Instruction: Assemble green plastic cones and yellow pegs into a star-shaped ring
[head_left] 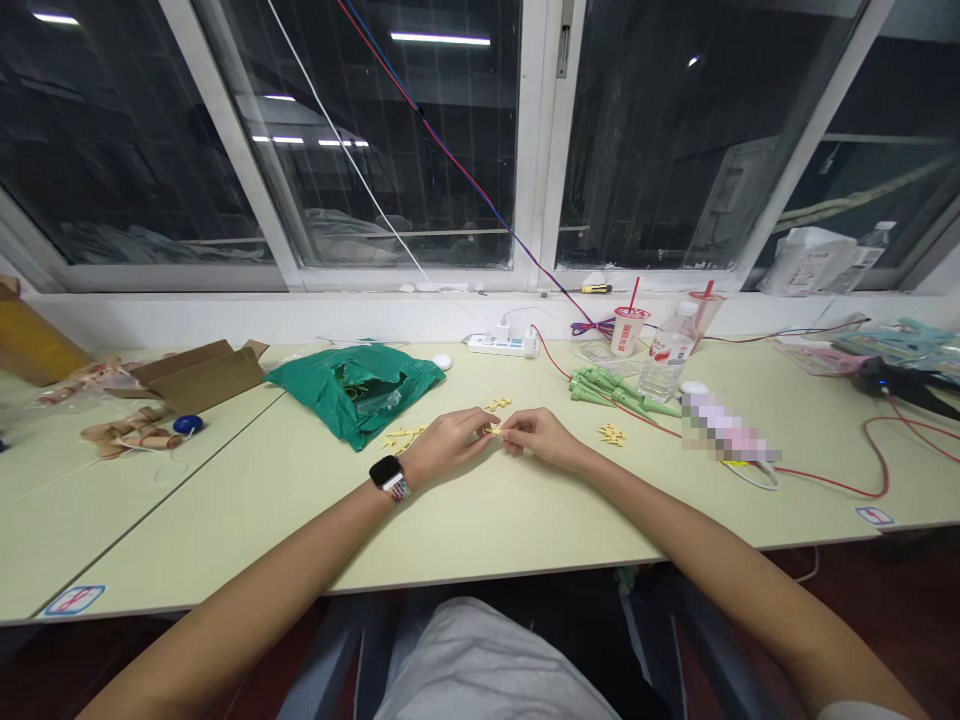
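Note:
Both my hands meet at the middle of the pale yellow table (465, 520). My left hand (448, 443), with a smartwatch on its wrist, and my right hand (538, 436) each pinch the same small yellow piece (495, 430) between their fingertips. More small yellow pieces lie scattered close by: a group to the left (401, 436), some behind the hands (498, 404), and a little pile to the right (613, 434).
A green plastic bag (356, 385) lies left of the hands. Green pegs (611, 390), a water bottle (666, 362) and two cups (627, 330) stand to the right, with a power strip (504, 345) and red cable (825, 480). A cardboard box (199, 375) and wooden parts (127, 435) sit far left.

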